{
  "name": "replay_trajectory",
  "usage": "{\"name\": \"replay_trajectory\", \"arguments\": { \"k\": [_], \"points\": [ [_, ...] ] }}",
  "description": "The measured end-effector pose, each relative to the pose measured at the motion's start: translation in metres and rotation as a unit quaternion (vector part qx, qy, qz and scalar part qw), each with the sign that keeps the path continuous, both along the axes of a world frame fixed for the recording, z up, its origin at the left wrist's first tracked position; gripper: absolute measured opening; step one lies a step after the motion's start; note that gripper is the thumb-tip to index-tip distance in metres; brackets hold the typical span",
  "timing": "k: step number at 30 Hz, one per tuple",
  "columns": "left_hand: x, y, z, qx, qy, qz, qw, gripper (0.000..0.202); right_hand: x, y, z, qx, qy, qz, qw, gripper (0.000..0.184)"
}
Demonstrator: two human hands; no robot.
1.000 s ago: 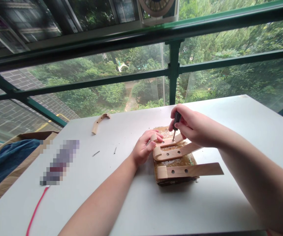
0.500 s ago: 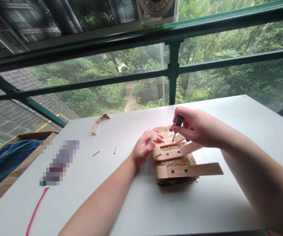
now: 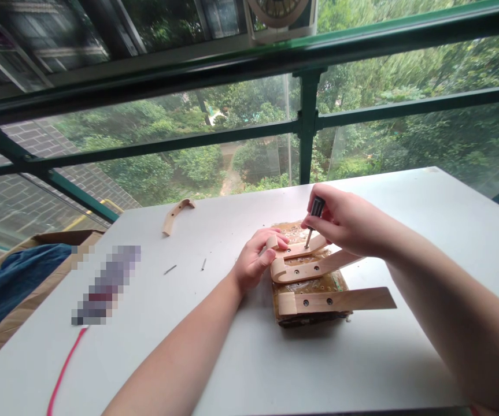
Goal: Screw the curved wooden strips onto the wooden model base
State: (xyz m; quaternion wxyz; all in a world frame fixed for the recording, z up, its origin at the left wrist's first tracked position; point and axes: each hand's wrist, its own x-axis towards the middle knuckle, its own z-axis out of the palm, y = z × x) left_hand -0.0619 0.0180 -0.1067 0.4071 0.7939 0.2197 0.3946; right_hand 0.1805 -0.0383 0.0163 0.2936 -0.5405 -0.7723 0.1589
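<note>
My right hand (image 3: 340, 216) is closed around the black handle of a screwdriver (image 3: 315, 209). Its metal tip stands on a screw in the farthest wooden hook (image 3: 298, 252). With fingers and thumb, my left hand (image 3: 255, 260) grips the curled left end of that hook. Nearer to me, a second wooden hook (image 3: 307, 270) and a third wooden hook (image 3: 340, 300) lie side by side, each with two dark screw heads showing. All three rest on a brown, tape-wrapped block (image 3: 314, 318).
Two loose screws (image 3: 170, 269) lie on the white table (image 3: 232, 358), left of my left hand. A separate wooden hook (image 3: 175, 216) sits near the far edge. At left are a pixelated object with a red cord (image 3: 65, 370) and a cardboard box (image 3: 36, 289) holding blue cloth. Green railing stands behind.
My right hand and the screwdriver handle have shifted slightly, with the tip still at the same screw. The left hand keeps its hold, and the whole view has moved a little.
</note>
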Motion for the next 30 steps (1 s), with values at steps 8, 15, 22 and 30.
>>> {"name": "replay_trajectory", "arguments": {
  "k": [8, 15, 22, 30],
  "points": [
    [0.0003, 0.0001, -0.0006, 0.001, -0.009, -0.008, 1.0, 0.035, -0.0007, -0.0008, -0.0031, -0.011, 0.009, 0.007, 1.0, 0.015],
    [0.0007, -0.0007, 0.0007, 0.003, -0.009, -0.006, 1.0, 0.035, -0.0012, 0.002, -0.0055, 0.003, 0.019, 0.006, 1.0, 0.016],
    [0.0001, -0.0006, 0.0014, -0.003, -0.005, -0.004, 1.0, 0.036, -0.0027, 0.0024, -0.0073, 0.016, -0.002, 0.002, 1.0, 0.019],
    [0.0006, 0.0, -0.0008, 0.0, -0.005, -0.002, 1.0, 0.036, -0.0035, 0.0021, -0.0099, 0.023, 0.004, 0.011, 1.0, 0.015]
  ]
}}
